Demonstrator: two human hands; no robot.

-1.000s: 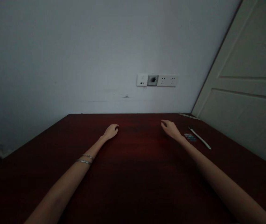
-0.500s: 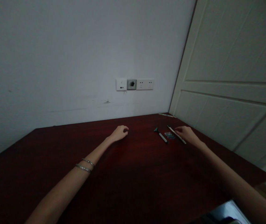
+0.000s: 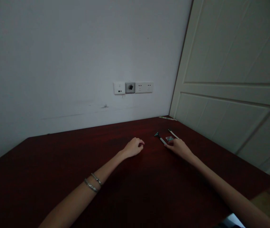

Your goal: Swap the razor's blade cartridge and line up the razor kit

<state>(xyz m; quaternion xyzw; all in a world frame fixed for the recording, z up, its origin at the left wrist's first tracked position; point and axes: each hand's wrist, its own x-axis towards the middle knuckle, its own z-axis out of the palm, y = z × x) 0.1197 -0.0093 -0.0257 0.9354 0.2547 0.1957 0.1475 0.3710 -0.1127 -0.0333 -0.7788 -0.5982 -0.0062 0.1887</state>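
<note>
My right hand [image 3: 179, 148] is at the lower end of a razor [image 3: 162, 140] with a dark head and a pale handle, its fingertips closed around the handle's end. The razor lies on the dark red table [image 3: 135, 186]. Just beyond those fingers is a small clear plastic packet [image 3: 169, 138]; the hand hides part of it. A thin white stick with a dark tip [image 3: 173, 134] lies further right, its near end also hidden. My left hand [image 3: 133, 147] hovers over or rests on the tabletop left of the razor, fingers loosely curled, thumb apart, nothing visible in it.
A flat pale strip [image 3: 167, 118] lies at the table's far right corner. Behind the table rises a white wall with sockets and switches [image 3: 133, 87]. A panelled white door [image 3: 227, 104] borders the right side. Something pale [image 3: 234, 220] shows below the front edge.
My right hand has moved left and nearer, from beside the white stick to the razor's handle. My left hand has shifted right and nearer. The view has turned slightly.
</note>
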